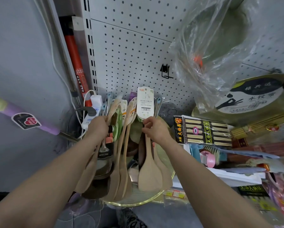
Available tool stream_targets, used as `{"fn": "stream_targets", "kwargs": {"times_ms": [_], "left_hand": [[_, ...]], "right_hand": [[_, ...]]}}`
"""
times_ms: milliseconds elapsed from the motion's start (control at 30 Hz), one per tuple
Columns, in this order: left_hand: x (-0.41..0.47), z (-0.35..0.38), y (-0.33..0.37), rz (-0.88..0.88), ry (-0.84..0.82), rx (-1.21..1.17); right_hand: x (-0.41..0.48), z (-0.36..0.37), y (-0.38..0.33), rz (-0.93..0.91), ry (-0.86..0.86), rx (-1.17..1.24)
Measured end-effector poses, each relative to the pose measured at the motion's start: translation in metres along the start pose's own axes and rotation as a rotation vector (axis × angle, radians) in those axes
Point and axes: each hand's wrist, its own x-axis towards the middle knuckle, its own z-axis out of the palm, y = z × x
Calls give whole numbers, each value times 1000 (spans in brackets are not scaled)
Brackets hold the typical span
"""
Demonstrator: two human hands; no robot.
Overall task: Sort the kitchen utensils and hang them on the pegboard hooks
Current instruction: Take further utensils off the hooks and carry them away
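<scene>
Left hand (97, 127): clamped on a fanned bunch of wooden spatulas (120, 162), blades hanging below it.
Right hand (155, 129): just beside the left, pinching the necks of a few tagged spatulas (148, 171).
Handling: probably light, stiff and smooth; hold near the card tag (145, 102).
Hook (165, 72): on the pegboard (129, 46), above the right hand.

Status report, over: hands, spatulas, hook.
Left hand grips mixed spatula bunch. Right hand pinches carded wooden spatulas. Black pegboard hook bare; plastic bag hangs beside it.

I see a white power strip (88, 120) beside a red tube (74, 63) at left. A purple handle (47, 128) crosses the grey wall (14, 55); a clear plastic bag (208, 51) hangs at right.
</scene>
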Motion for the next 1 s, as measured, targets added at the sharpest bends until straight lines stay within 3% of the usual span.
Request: {"fn": "stream_targets", "kwargs": {"times_ms": [133,233,533,667,1000], "left_hand": [[0,-1,9,12,-50,-262],[-9,3,6,-30,-160,-279],[-41,-25,-1,-47,-213,-300],[-68,-52,30,116,-160,-198],[-134,-88,128,546,-51,-131]], "right_hand": [[-6,3,0,18,-18,-8],[-8,-1,-3,15,-16,-19],[-34,-20,-30,3,10,15],[-55,-31,-43,-3,34,74],[-128,-91,-51,-81,292,65]]}}
